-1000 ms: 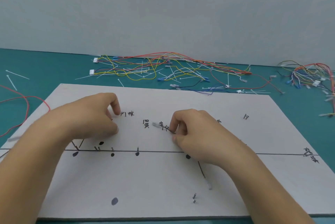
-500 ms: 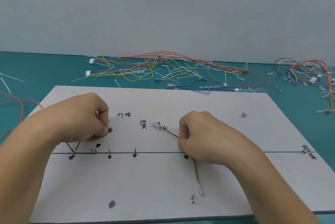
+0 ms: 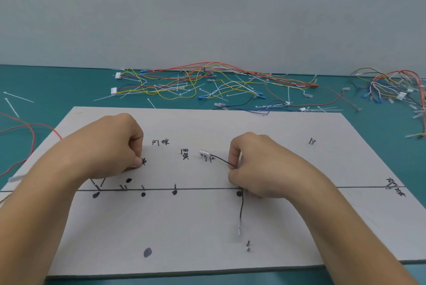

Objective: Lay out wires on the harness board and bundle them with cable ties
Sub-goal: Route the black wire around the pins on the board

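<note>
Pins [image 3: 248, 245] stand as a pair near the front edge of the white board [image 3: 184, 227], and just beyond them lies the clear-sleeved lower end of a thin black wire [image 3: 241, 208]. That wire runs up to the drawn line, disappears under the right hand [image 3: 258, 169], and emerges past the thumb in a shallow arc to a small metal terminal [image 3: 204, 152] lying beside two more pins. The right hand has its fingers curled, with thumb and forefinger pinching the wire where it bends. The left hand [image 3: 110, 146] is fisted, fingertips down on the board; whether it grips anything cannot be told. The wire looks very light and limp yet a little springy, so it will likely lift off the pins unless kept taut. It is best held on the insulation close to each bend, not by the terminals, which could pull loose. Farther back on the green table [image 3: 46, 86] lie loose white cable ties [image 3: 18, 98] and a tangle of coloured wires [image 3: 184, 81].
</note>
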Motion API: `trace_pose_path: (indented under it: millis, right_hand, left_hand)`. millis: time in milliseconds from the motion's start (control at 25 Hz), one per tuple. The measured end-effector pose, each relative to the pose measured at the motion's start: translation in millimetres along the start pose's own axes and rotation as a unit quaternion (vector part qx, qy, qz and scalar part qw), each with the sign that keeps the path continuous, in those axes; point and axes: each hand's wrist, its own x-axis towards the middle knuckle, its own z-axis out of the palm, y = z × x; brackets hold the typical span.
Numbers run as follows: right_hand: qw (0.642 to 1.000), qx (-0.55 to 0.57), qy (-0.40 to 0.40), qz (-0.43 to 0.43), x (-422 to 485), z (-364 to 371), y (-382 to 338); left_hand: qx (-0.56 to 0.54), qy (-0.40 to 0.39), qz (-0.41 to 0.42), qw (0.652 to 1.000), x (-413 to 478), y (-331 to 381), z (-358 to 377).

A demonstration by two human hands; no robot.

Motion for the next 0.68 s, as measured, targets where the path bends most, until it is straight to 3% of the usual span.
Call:
trace_pose_path:
  millis: [400, 680]
  right_hand:
    - [0.995, -0.050, -0.034, 0.085, -3.9, -37.5, 38.0]
    - [0.998, -0.008, 0.042, 0.048, -0.9, -40.4, 41.1]
  left_hand:
    - [-0.087, 0.019, 0.080, 0.993, -0.8, 38.9, 31.3]
    - [-0.139, -0.048, 0.099, 0.984, 3.9, 26.1, 19.9]
